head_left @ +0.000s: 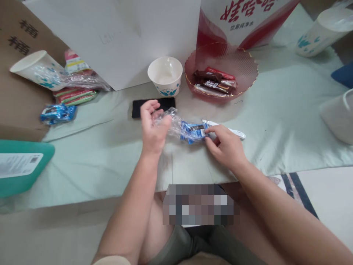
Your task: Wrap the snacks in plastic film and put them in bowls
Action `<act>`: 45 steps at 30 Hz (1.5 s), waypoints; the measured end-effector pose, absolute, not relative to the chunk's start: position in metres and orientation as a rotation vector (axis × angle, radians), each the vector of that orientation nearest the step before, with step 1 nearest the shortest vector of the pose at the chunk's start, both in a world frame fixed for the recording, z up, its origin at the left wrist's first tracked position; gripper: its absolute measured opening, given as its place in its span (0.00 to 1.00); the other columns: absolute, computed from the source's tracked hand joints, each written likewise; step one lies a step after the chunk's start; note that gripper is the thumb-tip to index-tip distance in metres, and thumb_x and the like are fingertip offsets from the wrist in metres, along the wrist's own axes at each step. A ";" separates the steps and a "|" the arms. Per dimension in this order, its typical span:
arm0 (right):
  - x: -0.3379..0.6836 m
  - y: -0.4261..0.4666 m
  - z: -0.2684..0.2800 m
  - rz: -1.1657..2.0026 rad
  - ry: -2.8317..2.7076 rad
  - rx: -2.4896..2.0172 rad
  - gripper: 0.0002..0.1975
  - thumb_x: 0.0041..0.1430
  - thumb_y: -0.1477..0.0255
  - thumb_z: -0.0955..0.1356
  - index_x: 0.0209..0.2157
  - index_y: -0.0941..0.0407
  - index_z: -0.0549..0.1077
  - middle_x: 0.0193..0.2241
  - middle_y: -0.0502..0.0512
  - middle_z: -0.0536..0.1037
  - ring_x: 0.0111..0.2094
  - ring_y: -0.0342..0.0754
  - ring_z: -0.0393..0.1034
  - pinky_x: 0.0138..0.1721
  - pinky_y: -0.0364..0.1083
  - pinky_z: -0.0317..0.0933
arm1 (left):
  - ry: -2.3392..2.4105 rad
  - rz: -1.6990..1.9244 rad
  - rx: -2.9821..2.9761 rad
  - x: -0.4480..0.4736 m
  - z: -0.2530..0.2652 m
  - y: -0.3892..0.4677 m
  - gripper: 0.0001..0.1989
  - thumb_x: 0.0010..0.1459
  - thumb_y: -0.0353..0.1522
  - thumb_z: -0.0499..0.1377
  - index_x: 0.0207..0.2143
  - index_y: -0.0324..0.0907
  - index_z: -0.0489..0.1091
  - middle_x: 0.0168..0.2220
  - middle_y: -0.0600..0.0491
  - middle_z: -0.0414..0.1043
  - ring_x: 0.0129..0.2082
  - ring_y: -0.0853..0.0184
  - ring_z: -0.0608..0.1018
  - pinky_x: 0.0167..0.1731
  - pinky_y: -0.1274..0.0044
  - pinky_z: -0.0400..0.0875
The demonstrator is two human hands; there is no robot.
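A crinkled clear plastic bag point(173, 123) lies over the table, with a small blue packet point(193, 131) at its right end. My left hand point(153, 130) is raised at the bag's left end, its fingers curled and the plastic between thumb and fingers; it is slightly blurred. With thumb and index finger, my right hand point(227, 147) grips the right edge of the blue packet. Just behind that hand lies a slim white cutter-like tool point(234, 133), partly hidden. A black phone point(138, 109) rests flat behind my left hand, which covers part of it.
Behind stand a paper cup point(166, 86) and a pink glass bowl point(249, 79) holding wrapped bars. At the left are a tilted paper cup point(38, 71), snack packs point(78, 96), a blue wrapped pack point(58, 113) and a green container point(41, 147). A white cup point(338, 117) stands at right.
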State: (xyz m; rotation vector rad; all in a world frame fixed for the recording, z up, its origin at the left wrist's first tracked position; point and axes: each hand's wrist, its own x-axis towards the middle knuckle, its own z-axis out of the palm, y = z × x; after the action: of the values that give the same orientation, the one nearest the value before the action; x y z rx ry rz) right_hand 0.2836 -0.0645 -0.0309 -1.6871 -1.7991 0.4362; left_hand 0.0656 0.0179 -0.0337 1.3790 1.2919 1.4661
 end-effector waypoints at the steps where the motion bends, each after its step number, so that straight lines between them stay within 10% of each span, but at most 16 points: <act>1: 0.284 -0.064 -0.031 0.418 -1.775 -1.700 0.07 0.60 0.71 0.66 0.39 0.52 0.75 0.36 0.54 0.81 0.23 0.45 0.68 0.31 0.47 0.63 | 1.307 1.401 1.470 0.068 -0.033 0.015 0.26 0.49 0.38 0.67 0.51 0.48 0.67 0.52 0.49 0.70 0.47 0.62 0.76 0.48 0.70 0.72; 12: 0.293 -0.062 -0.034 0.392 -1.769 -1.798 0.22 0.57 0.68 0.69 0.54 0.54 0.73 0.43 0.58 0.81 0.26 0.47 0.69 0.31 0.48 0.61 | 1.406 1.341 1.417 0.067 -0.024 0.011 0.23 0.37 0.22 0.52 0.38 0.45 0.72 0.40 0.53 0.75 0.35 0.67 0.73 0.38 0.74 0.70; 18: 0.301 -0.061 -0.021 0.503 -1.504 -1.818 0.06 0.58 0.68 0.67 0.34 0.53 0.77 0.27 0.51 0.78 0.22 0.44 0.65 0.30 0.47 0.60 | 1.454 1.329 1.428 0.060 -0.018 0.007 0.17 0.40 0.23 0.55 0.34 0.44 0.73 0.34 0.54 0.70 0.33 0.68 0.70 0.36 0.75 0.65; 24: 0.304 -0.057 -0.018 0.604 -1.077 -1.712 0.05 0.59 0.66 0.68 0.35 0.52 0.73 0.29 0.50 0.75 0.21 0.42 0.63 0.23 0.44 0.57 | 1.511 1.113 1.489 0.058 -0.014 0.004 0.01 0.50 0.29 0.60 0.28 0.43 0.70 0.26 0.56 0.61 0.29 0.68 0.66 0.33 0.74 0.63; 33: 0.301 -0.059 -0.027 0.355 -1.250 -1.563 0.05 0.58 0.74 0.66 0.37 0.51 0.71 0.34 0.53 0.78 0.36 0.49 0.75 0.38 0.50 0.69 | 1.481 0.788 1.855 0.060 -0.012 -0.001 0.11 0.47 0.26 0.63 0.36 0.44 0.75 0.44 0.51 0.71 0.42 0.64 0.74 0.44 0.72 0.71; 37: 0.291 -0.065 -0.025 0.310 -1.620 -1.424 0.06 0.58 0.76 0.65 0.33 0.52 0.72 0.31 0.51 0.79 0.34 0.48 0.75 0.38 0.48 0.68 | 1.533 0.798 1.849 0.064 -0.017 -0.001 0.00 0.52 0.29 0.61 0.29 0.42 0.72 0.38 0.51 0.72 0.37 0.66 0.74 0.40 0.73 0.70; 45: 0.288 -0.066 -0.026 0.480 -1.738 -1.519 0.05 0.60 0.73 0.64 0.35 0.52 0.72 0.33 0.54 0.79 0.35 0.51 0.74 0.40 0.50 0.66 | 1.522 1.119 1.567 0.071 -0.017 0.011 0.11 0.51 0.31 0.58 0.18 0.42 0.62 0.22 0.56 0.65 0.26 0.70 0.67 0.29 0.76 0.62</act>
State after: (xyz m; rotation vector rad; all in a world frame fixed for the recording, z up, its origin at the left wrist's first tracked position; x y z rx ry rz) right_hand 0.2877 -0.0661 -0.0264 -1.5188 -1.7380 0.4796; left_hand 0.0709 0.0106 -0.0166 1.5666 1.5217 1.1194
